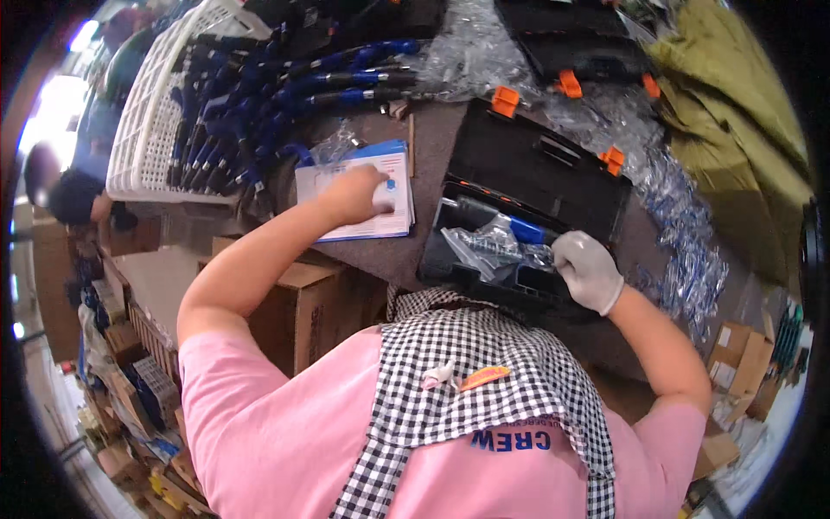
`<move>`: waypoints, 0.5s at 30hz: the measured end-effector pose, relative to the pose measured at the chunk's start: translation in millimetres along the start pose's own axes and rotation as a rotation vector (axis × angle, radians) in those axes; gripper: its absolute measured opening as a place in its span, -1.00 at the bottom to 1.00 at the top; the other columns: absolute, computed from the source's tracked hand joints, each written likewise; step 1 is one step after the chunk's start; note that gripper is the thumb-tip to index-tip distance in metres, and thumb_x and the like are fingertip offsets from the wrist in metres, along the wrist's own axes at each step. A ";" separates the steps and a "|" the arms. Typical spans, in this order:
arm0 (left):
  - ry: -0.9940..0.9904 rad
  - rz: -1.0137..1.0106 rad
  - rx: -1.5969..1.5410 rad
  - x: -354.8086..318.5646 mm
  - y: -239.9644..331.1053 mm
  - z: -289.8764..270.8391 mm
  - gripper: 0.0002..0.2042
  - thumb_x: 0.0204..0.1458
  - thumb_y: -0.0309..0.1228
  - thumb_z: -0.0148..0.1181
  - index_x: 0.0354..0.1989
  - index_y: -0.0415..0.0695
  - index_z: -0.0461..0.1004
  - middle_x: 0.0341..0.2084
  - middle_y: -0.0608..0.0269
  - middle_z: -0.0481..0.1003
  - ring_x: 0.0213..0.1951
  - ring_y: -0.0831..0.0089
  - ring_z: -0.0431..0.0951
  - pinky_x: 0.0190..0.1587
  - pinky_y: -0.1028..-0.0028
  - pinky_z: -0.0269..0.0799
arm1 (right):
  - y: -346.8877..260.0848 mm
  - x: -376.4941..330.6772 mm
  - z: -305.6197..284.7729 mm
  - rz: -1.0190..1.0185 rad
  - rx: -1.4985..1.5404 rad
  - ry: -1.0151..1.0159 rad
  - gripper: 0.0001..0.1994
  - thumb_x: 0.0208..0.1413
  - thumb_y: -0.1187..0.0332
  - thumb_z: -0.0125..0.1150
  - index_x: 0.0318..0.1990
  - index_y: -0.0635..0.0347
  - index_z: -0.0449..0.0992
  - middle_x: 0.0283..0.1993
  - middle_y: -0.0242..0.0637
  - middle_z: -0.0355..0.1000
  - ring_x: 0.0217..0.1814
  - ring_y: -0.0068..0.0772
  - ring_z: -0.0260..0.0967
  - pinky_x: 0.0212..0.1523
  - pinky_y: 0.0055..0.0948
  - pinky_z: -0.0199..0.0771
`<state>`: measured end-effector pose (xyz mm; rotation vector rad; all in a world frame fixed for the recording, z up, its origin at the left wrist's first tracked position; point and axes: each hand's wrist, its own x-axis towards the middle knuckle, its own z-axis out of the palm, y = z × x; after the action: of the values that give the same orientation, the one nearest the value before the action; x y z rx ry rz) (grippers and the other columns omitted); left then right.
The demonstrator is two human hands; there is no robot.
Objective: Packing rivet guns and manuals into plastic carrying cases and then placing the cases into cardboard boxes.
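Note:
My bare left hand (356, 195) lies over a stack of printed leaflets (367, 227) with blue edges, its thumb and forefinger apart on the top sheet. At the right, my right hand (590, 273) wears a whitish glove. Its fingers curl at the right end of an open black plastic case (536, 169), against a clear plastic bag (488, 249); what they grip, if anything, is hidden. In the case's near half, a black-and-blue tool handle (526, 230) lies partly under the bag. The case's lid stands raised on the far side, with orange latches (505, 101).
A white plastic basket (143, 143) at the far left holds many blue-and-black tools (226, 117), some spilling onto the table. Clear bags (471, 56) and shiny packets (692, 259) spread behind and right of the case. More black cases (579, 54) and olive cloth (726, 104) lie beyond.

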<state>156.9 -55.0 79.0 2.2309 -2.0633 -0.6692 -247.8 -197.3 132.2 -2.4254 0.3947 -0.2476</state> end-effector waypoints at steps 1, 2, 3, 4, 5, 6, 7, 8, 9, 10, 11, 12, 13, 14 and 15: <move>-0.103 0.086 0.095 1.1 -19.3 24.3 -0.34 -0.20 -0.03 0.41 0.03 -0.22 0.41 -0.01 -0.04 0.42 0.00 0.01 0.44 0.03 0.14 0.40 | -0.5 -1.9 -0.1 0.033 0.053 0.023 -0.79 -0.23 0.64 0.16 -0.38 0.20 0.36 -0.35 -0.17 0.38 -0.23 -0.02 0.35 -0.18 -0.20 0.37; -0.195 0.089 0.154 4.2 -21.9 37.0 -0.19 -0.27 -0.04 0.47 0.16 -0.23 0.33 0.07 -0.05 0.37 0.12 0.00 0.36 0.12 0.13 0.34 | 1.1 -6.0 0.4 0.076 0.105 0.051 -0.77 -0.25 0.65 0.17 -0.38 0.20 0.35 -0.35 -0.16 0.38 -0.23 -0.02 0.35 -0.18 -0.20 0.36; -0.212 0.093 0.164 3.9 -22.1 48.5 -0.18 -0.31 -0.05 0.49 0.14 -0.23 0.32 0.03 -0.04 0.39 0.10 0.01 0.38 0.09 0.14 0.35 | 2.6 -8.9 0.4 0.085 0.133 0.051 -0.75 -0.25 0.65 0.19 -0.34 0.21 0.36 -0.29 -0.15 0.38 -0.20 -0.05 0.36 -0.13 -0.23 0.38; -0.229 0.098 0.174 3.0 -22.2 59.5 -0.16 -0.35 -0.05 0.51 0.13 -0.24 0.32 -0.02 -0.03 0.41 0.07 0.02 0.40 0.07 0.14 0.37 | 0.5 -8.4 1.5 0.082 0.134 0.043 -0.75 -0.25 0.65 0.19 -0.34 0.21 0.36 -0.29 -0.15 0.38 -0.20 -0.05 0.36 -0.13 -0.23 0.38; -0.238 0.077 0.175 1.7 -17.2 67.5 -0.19 -0.36 -0.06 0.51 0.09 -0.23 0.33 -0.06 -0.01 0.42 0.04 0.03 0.41 0.04 0.15 0.38 | -5.1 -7.4 -3.3 0.089 0.137 0.082 -0.73 -0.25 0.64 0.19 -0.31 0.22 0.37 -0.24 -0.14 0.38 -0.18 -0.08 0.37 -0.10 -0.26 0.38; -0.248 0.057 0.177 -1.3 -12.3 75.1 -0.21 -0.38 -0.07 0.52 0.06 -0.23 0.35 -0.11 0.01 0.44 0.01 0.05 0.43 0.00 0.16 0.39 | -9.1 -6.6 -7.9 0.096 0.141 0.122 -0.71 -0.24 0.62 0.20 -0.27 0.23 0.39 -0.20 -0.13 0.39 -0.15 -0.10 0.38 -0.07 -0.28 0.39; -0.194 0.030 0.181 -6.1 -8.2 81.7 -0.36 -0.28 -0.20 0.45 0.00 -0.22 0.36 -0.19 0.05 0.44 -0.08 0.07 0.46 -0.06 0.17 0.40 | -7.8 -6.8 -13.0 0.147 0.167 0.100 -0.67 -0.23 0.60 0.22 -0.21 0.27 0.40 -0.15 -0.11 0.38 -0.14 -0.14 0.39 -0.04 -0.31 0.39; -0.196 0.033 0.179 -8.4 -10.4 91.3 -0.36 -0.28 -0.20 0.45 0.00 -0.22 0.36 -0.19 0.05 0.44 -0.08 0.07 0.46 -0.06 0.17 0.40 | -9.7 -7.1 -16.7 0.186 0.155 0.131 -0.67 -0.23 0.60 0.21 -0.20 0.27 0.40 -0.16 -0.12 0.38 -0.15 -0.15 0.39 -0.06 -0.32 0.39; -0.143 0.052 0.220 -9.9 -17.6 105.1 -0.47 -0.24 -0.27 0.39 -0.06 -0.22 0.39 -0.21 0.04 0.44 -0.11 0.07 0.46 -0.08 0.17 0.40 | -10.5 -5.7 -18.9 0.221 0.144 0.161 -0.66 -0.23 0.61 0.21 -0.19 0.28 0.40 -0.17 -0.13 0.38 -0.17 -0.16 0.39 -0.08 -0.33 0.40; -0.092 0.070 0.263 -12.3 -25.1 117.8 -0.57 -0.20 -0.35 0.33 -0.11 -0.23 0.42 -0.24 0.03 0.44 -0.14 0.07 0.46 -0.10 0.16 0.40 | -7.1 -8.4 -18.5 0.280 0.159 0.167 -0.67 -0.22 0.60 0.16 -0.18 0.29 0.40 -0.15 -0.11 0.38 -0.12 -0.13 0.39 -0.02 -0.34 0.38; -0.087 0.080 0.265 -9.7 -25.8 120.6 -0.57 -0.20 -0.35 0.33 -0.11 -0.23 0.42 -0.24 0.03 0.44 -0.14 0.07 0.46 -0.10 0.16 0.40 | -8.0 -9.3 -19.5 0.284 0.153 0.176 -0.67 -0.22 0.60 0.16 -0.18 0.29 0.40 -0.15 -0.11 0.38 -0.12 -0.13 0.39 -0.02 -0.34 0.38; -0.138 0.090 0.252 -7.7 -26.3 123.3 -0.65 -0.19 -0.39 0.28 -0.19 -0.22 0.44 -0.27 0.02 0.43 -0.16 0.06 0.45 -0.11 0.16 0.39 | -9.9 -9.7 -20.4 0.270 0.123 0.185 -0.69 -0.22 0.60 0.17 -0.20 0.29 0.41 -0.17 -0.12 0.39 -0.13 -0.14 0.39 -0.03 -0.35 0.39; -0.190 0.099 0.239 -6.4 -26.7 125.7 -0.74 -0.18 -0.43 0.23 -0.26 -0.22 0.47 -0.30 0.02 0.42 -0.17 0.04 0.45 -0.11 0.16 0.39 | -11.6 -10.4 -20.9 0.256 0.093 0.195 -0.70 -0.22 0.60 0.19 -0.22 0.28 0.42 -0.19 -0.12 0.39 -0.15 -0.15 0.40 -0.04 -0.36 0.39; -0.190 0.102 0.244 -8.6 -28.0 127.8 -0.74 -0.18 -0.43 0.23 -0.26 -0.22 0.47 -0.30 0.02 0.42 -0.17 0.04 0.45 -0.11 0.16 0.39 | -11.7 -10.3 -20.8 0.257 0.094 0.200 -0.70 -0.22 0.60 0.19 -0.22 0.28 0.42 -0.19 -0.12 0.39 -0.15 -0.15 0.40 -0.04 -0.36 0.39; -0.118 0.119 0.156 -11.2 -29.5 129.5 -0.76 -0.20 -0.41 0.26 -0.32 -0.21 0.47 -0.32 0.01 0.42 -0.18 0.03 0.44 -0.11 0.16 0.39 | -11.7 -10.4 -20.5 0.237 0.077 0.193 -0.72 -0.22 0.59 0.21 -0.24 0.27 0.44 -0.22 -0.14 0.41 -0.17 -0.14 0.41 -0.07 -0.33 0.41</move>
<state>142.0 -6.5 -44.2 2.1718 -2.3603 -0.6683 -260.7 -197.1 154.6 -2.2614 0.7395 -0.3855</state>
